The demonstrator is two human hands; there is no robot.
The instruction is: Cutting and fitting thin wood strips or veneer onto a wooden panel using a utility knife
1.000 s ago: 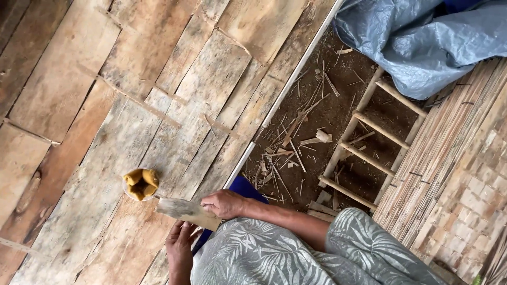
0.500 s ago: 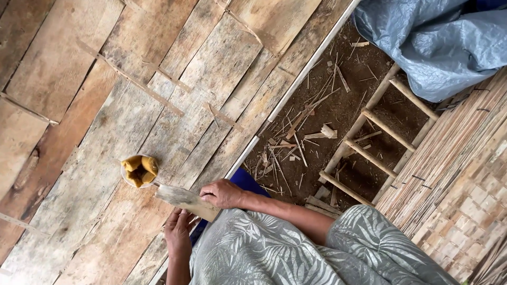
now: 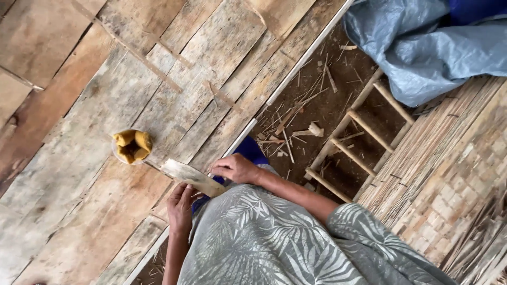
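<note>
It was a rustic, handmade workspace, likely a rural craft spot at the edge of a raised wooden platform. Just beyond the grip, where both hands (image 3: 211,190) held a pale strip of dried leaf or bark (image 3: 193,178), ran a floor of weathered, uneven planks (image 3: 105,95), rough-sawn and patched with thin battens. To the far side of the grip, past the platform's pale edge rail (image 3: 296,68), lay bare dirt littered with wood slivers and shavings (image 3: 301,113). A small ladder-like wooden frame (image 3: 359,137) rested on that dirt. Farther off stood a woven bamboo-mat wall (image 3: 454,163), and a crumpled blue-grey tarpaulin (image 3: 422,47) lay heaped above it.
</note>
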